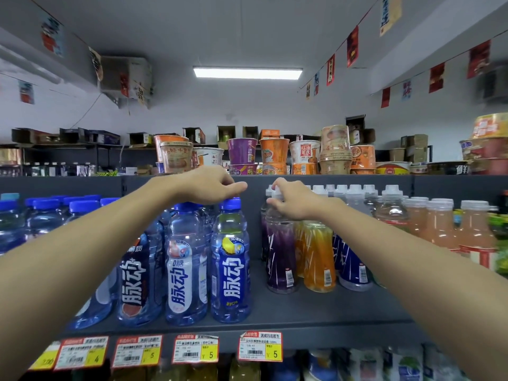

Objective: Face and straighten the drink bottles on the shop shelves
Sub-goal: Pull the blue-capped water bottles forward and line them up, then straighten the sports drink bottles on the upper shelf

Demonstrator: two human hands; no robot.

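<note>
Head view: facing step in hand on the shelf (316,312). The left hand (211,185) pinches the cap of the blue bottle (231,265) at the front row, left of centre. The bottle stands upright, label to the near side. The right hand (295,200) pinches the white cap of the purple bottle (280,257), further right, upright, barcode showing. Judged next: twist it about its vertical axis until the brand faces near.

2 bare forearms reach forward, converging. The left hand (211,185), palm down, curls its fingertips onto a blue plastic bottle cap (231,204); the right hand (295,200) pinches a white plastic bottle cap (277,192) between thumb and forefinger.
</note>
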